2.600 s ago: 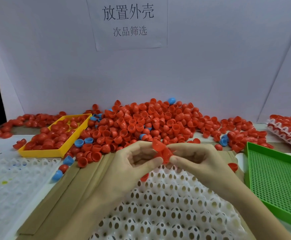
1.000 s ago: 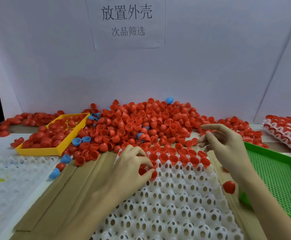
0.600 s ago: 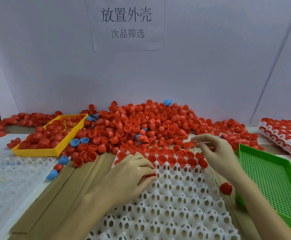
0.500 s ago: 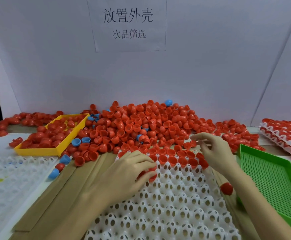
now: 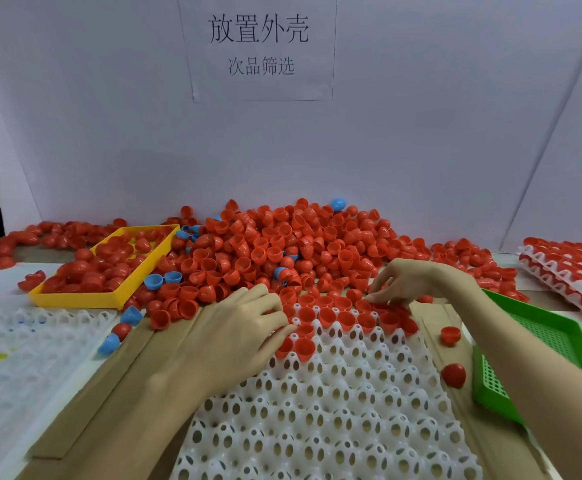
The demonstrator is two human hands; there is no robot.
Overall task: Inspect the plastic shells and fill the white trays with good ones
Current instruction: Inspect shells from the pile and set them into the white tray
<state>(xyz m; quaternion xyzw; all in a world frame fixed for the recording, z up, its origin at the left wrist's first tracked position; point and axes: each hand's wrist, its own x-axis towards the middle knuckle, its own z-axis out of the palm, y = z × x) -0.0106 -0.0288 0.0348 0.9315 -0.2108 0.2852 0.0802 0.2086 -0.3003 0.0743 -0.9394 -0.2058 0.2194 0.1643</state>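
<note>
The white tray (image 5: 334, 410) with egg-shaped pockets lies in front of me. One row of red shells (image 5: 346, 318) fills its far edge, and two more sit below at the left. My left hand (image 5: 244, 327) lies palm down on the tray's far left corner, its curled fingers holding a red shell (image 5: 285, 347) that is partly hidden beneath them. My right hand (image 5: 417, 282) reaches to the tray's far right edge, bent fingertips touching the shells there and thumb held apart. Behind the tray lies the big pile of red shells (image 5: 282, 247).
A yellow tray (image 5: 85, 299) with red shells stands at the left, a green mesh tray (image 5: 490, 393) at the right. Two loose red shells (image 5: 452, 374) lie on the cardboard strip. Filled white trays (image 5: 566, 268) are stacked far right, another white tray (image 5: 23, 341) lies left. A few blue shells (image 5: 152, 280) are scattered.
Both hands came apart from a shell held at centre and dropped to the tray. My right hand went out to the pile's front edge, then lowered its fingertips onto the far row.
</note>
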